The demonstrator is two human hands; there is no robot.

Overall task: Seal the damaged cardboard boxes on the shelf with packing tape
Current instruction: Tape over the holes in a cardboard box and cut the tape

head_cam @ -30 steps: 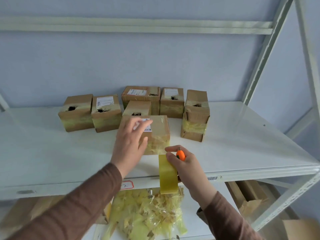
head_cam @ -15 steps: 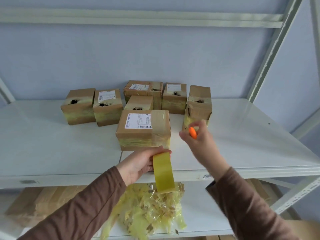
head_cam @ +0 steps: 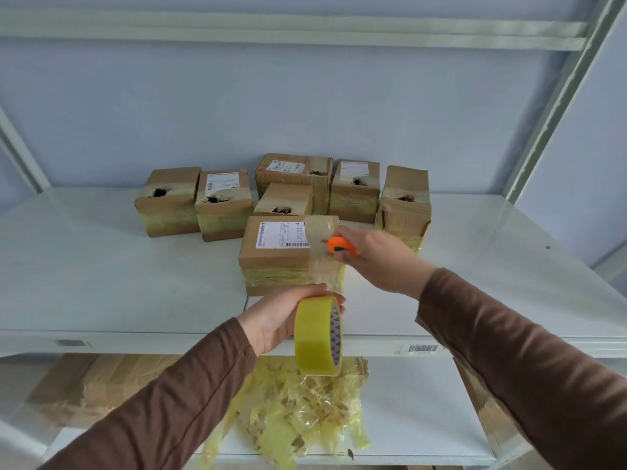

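Observation:
A cardboard box [head_cam: 271, 259] with a white label stands nearest me on the white shelf [head_cam: 101, 283]. A strip of clear tape runs over its top right side and down its front. My left hand [head_cam: 271, 317] grips a yellow tape roll [head_cam: 317, 335] just below the box's front edge. My right hand [head_cam: 373, 259] holds a small orange cutter [head_cam: 341, 245] over the taped right part of the box top. Behind it stand several more boxes, such as one at the left [head_cam: 168, 201] and one at the right [head_cam: 403, 201], most with dark torn holes.
A heap of crumpled yellowish tape scraps [head_cam: 298, 412] lies on the lower shelf beneath my hands. Flattened cardboard [head_cam: 95, 385] lies at the lower left. A slanted metal upright [head_cam: 556, 96] rises at the right. The upper shelf beam [head_cam: 271, 28] runs overhead.
My left hand left the box top and took the tape roll below the box's front. My right hand, with the orange cutter, rose from the shelf edge to the box's taped top.

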